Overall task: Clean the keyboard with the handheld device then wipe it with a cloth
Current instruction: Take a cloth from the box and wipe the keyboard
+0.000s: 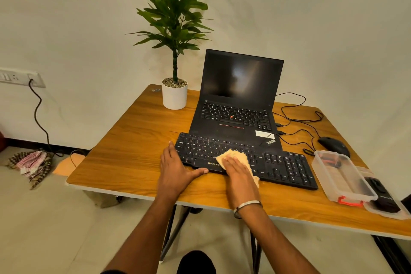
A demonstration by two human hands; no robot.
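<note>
Far left, off the tabletop: wall socket with a cord down to the floor, checked rag lying there. Not in play.

Tabletop, left to right: potted plant at the far edge, open laptop with a dark screen, keyboard touching the laptop's near edge, mouse far right, clear plastic box near right. A dark gadget sits on what looks like the box's lid just beyond it, probably the handheld device, so the first stage reads as done.

Left hand: grip released, palm flat at the keyboard's left end, thumb along its near edge. It reads as bracing the board, holding nothing.

Right hand: flat and pressing the cloth onto the keys. The cloth is pinned under the palm, not pinched, fingers mostly straight. It sits left of the board's middle, around the space-bar zone.

Key relation: the keyboard's long axis runs left to right, angled a bit nearer at its right end. Most of the unwiped length appears to lie right of the cloth, number pad included. The right hand is the nearer one for that stretch, so the likely stroke goes rightward along the axis with the left hand resisting slide.

Risk: the keyboard's cable and the box are close at the right end.
</note>
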